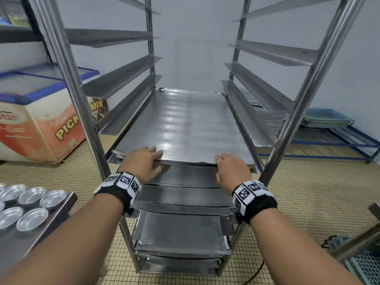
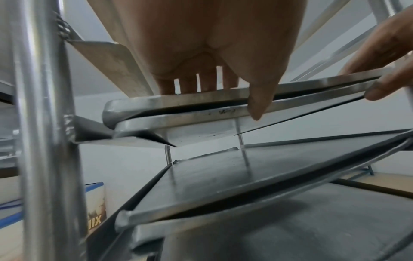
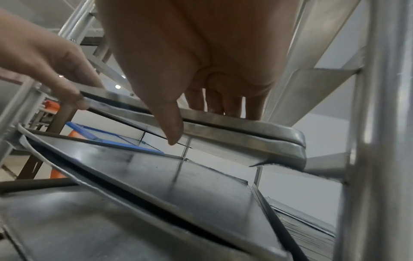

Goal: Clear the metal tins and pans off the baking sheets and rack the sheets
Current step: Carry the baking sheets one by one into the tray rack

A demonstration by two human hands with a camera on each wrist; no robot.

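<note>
A shiny baking sheet lies on a rail level of the steel rack, its near edge just past the front posts. My left hand rests straight fingers on top of that edge at the left, thumb down in front of it. At the right, my right hand does the same. In the left wrist view the sheet's rim sits on a second sheet's rim, under my left hand. My right hand shows the same over the rim. Several round metal tins stand on a steel table at the lower left.
More sheets fill the rack levels below, one of them perforated. A chest freezer stands left of the rack. A stack of trays and a blue floor frame lie to the right. A plastic crate is at the lower right.
</note>
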